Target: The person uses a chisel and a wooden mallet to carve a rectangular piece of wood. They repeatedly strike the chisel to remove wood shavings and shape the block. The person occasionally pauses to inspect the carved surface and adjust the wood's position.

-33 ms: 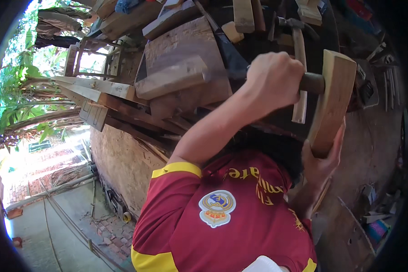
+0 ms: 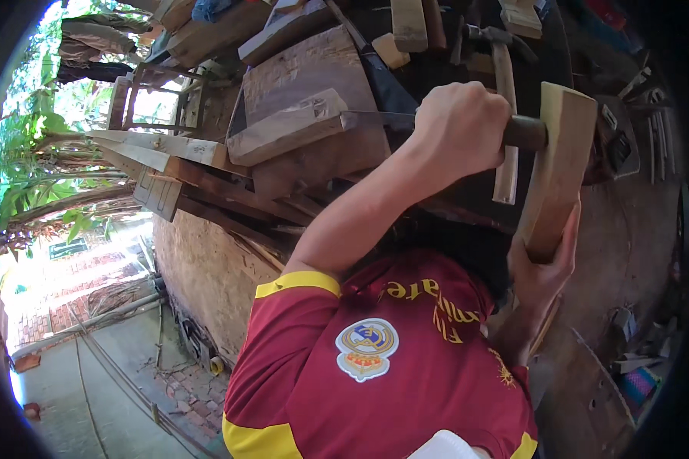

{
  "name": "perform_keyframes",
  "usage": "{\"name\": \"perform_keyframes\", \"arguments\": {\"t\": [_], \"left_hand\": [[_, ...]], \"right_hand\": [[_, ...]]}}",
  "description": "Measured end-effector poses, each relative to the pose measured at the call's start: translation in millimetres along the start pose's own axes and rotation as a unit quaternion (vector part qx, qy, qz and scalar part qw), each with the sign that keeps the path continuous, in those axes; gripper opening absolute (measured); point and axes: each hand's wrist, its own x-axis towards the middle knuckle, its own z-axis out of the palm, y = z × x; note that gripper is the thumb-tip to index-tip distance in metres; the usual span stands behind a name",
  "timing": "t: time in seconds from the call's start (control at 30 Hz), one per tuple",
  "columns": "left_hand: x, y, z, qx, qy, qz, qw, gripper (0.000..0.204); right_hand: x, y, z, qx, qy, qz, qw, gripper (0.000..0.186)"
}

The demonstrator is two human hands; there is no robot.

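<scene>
My left hand is closed around the dark cylindrical handle of a tool, whose thin metal blade extends leftward. The handle's right end meets the upper part of an upright pale wooden block. My right hand grips the lower end of that block from below, its fingers partly hidden. A hammer with a pale handle lies just beyond my left hand. Left of it are a worn board and a short timber piece.
Long timbers jut out to the left. More offcuts lie at the top. A wooden frame stands at upper left before foliage. A rough wall edge is below the timbers, and clutter sits at the lower right.
My left hand and the wooden block have shifted slightly upward and left. The area left of my hand, blurred earlier, now shows the thin blade more distinctly.
</scene>
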Motion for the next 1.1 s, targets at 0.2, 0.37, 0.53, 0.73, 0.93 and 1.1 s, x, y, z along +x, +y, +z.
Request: {"name": "perform_keyframes", "arguments": {"t": [0.2,0.37,0.53,0.73,0.93,1.1], "left_hand": [[1.1,-1.3,2.7,-0.006,0.003,-0.027,1.0,0.019],[-0.3,2.7,6.7,0.0,0.035,-0.011,0.999,0.017],[1.8,2.8,4.4,0.003,0.039,-0.013,0.999,0.018],[4.1,-2.6,-3.4,0.012,0.038,-0.023,0.999,0.021],[5.1,-5.7,-3.2,0.018,0.03,-0.024,0.999,0.021],[7.8,-7.7,-0.4,0.008,0.028,-0.013,0.999,0.021]], "right_hand": [[7.2,10.6,-15.7,0.007,0.068,0.046,0.997,0.086],[6.4,33.7,-27.1,0.008,0.064,0.044,0.997,0.089],[2.0,39.8,-25.0,0.023,0.035,0.035,0.999,0.09],[0.2,35.3,-21.6,0.049,0.026,0.058,0.997,0.091],[-1.4,38.4,-21.5,0.029,0.034,0.049,0.998,0.091],[-0.1,35.3,-21.2,0.053,0.037,0.051,0.997,0.091]]}}
